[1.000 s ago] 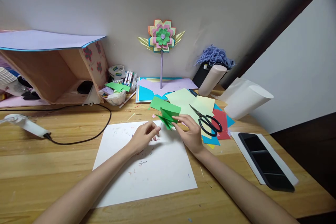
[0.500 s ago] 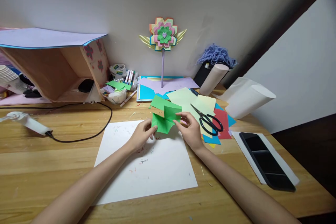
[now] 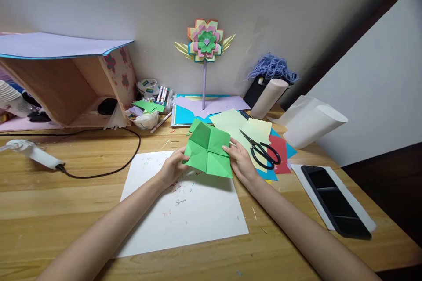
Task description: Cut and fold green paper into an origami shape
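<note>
So there's a thin, bright green, roughly square sheet of creased paper (image 3: 216,162) held up between both hands, a bit above the big rectangular white paper sheet (image 3: 201,224) on the pale wooden desk (image 3: 79,210). The left hand (image 3: 173,166) has its thumb on the left edge with the other fingers mostly tucked behind, so it's a narrow pinch. The right hand (image 3: 242,161) does the same on the right edge, thumb flat on the front.

Handling-wise, I'd guess it weighs next to nothing: a bit springy, happy to bend along its creases, not really slippery, but easy to tear or crumple. Light pinches on opposite edges look like the right hold to me, keeping clear of the middle where the folds cross.

Direction: it's close to square, so there's no real long axis. One crease runs away from the person toward the wall, the other goes side to side. The creased face is up toward the camera, and one near corner pokes out toward the right hand's side. The black-handled metal scissors (image 3: 255,144) lie to the right, apart from the right hand.
</note>
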{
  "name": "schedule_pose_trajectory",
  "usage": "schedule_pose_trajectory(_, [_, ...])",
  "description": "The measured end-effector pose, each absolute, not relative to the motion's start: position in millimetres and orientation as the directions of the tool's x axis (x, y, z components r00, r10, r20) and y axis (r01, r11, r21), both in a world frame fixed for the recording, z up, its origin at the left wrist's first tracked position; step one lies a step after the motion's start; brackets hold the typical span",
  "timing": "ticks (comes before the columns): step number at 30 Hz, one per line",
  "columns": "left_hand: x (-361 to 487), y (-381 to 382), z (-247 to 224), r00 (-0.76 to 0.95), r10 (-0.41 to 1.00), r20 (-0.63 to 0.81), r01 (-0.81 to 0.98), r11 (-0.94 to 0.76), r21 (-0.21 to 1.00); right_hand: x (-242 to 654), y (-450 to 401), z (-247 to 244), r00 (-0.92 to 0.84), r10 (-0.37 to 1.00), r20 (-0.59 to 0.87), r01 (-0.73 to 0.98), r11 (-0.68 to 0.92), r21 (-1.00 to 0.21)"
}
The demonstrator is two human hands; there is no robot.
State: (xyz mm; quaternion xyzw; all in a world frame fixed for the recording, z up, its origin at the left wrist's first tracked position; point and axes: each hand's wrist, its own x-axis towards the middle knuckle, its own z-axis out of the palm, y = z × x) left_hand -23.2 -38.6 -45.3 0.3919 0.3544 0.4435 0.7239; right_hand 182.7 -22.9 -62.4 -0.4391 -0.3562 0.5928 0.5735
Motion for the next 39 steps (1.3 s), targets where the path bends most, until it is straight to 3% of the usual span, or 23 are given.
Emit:
schedule_pose_trajectory(6, [-25.6,-37.9,-44.4,0.314,0.923,-0.222,-0.463,0.353,0.813,177.8,-33.3,-54.6,-0.24,0.944,-0.227,-0.318,-0.297,-0.9])
schedule_pose_trajectory(9, [-26.5,-36.2,-46.8,0.289,0.921,-0.26,-0.51,0.378,0.773,178.0,-34.5,-55.4,-0.293,0.928,-0.23,-0.319,-0.321,-0.892])
schedule_pose_trajectory(18, [-25.4,-33.5,-43.0,0.309,0.914,-0.264,-0.576,0.4,0.712,176.5,-34.9,-54.7,-0.309,0.929,-0.204,-0.331,-0.306,-0.893])
schedule_pose_trajectory(23, [-26.0,-35.0,-46.1,0.272,0.923,-0.271,-0.575,0.381,0.724,177.3,-34.8,-56.7,-0.2,0.967,-0.158,-0.317,-0.216,-0.923])
schedule_pose_trajectory(26, [-27.0,-35.2,-45.7,0.316,0.917,-0.244,-0.514,0.382,0.768,182.2,-32.8,-57.6,-0.134,0.98,-0.148,-0.223,-0.175,-0.959])
schedule_pose_trajectory(29, [-26.1,-34.4,-43.6,0.402,0.894,-0.198,-0.426,0.375,0.823,186.4,-31.4,-56.6,-0.102,0.982,-0.16,-0.017,-0.163,-0.987])
schedule_pose_trajectory(32, [-22.4,-34.9,-41.7,0.385,0.905,-0.183,-0.241,0.29,0.926,186.1,-32.4,-53.9,-0.095,0.99,-0.104,0.154,-0.089,-0.984])
schedule_pose_trajectory(35, [-17.4,-38.7,-39.5,0.328,0.928,-0.177,-0.033,0.199,0.979,182.3,-36.1,-50.2,-0.145,0.986,-0.08,0.209,-0.049,-0.977])
schedule_pose_trajectory(39, [-12.4,-45.0,-36.4,0.242,0.956,-0.165,0.044,0.159,0.986,178.9,-41.4,-45.9,-0.179,0.975,-0.133,0.202,-0.096,-0.975])
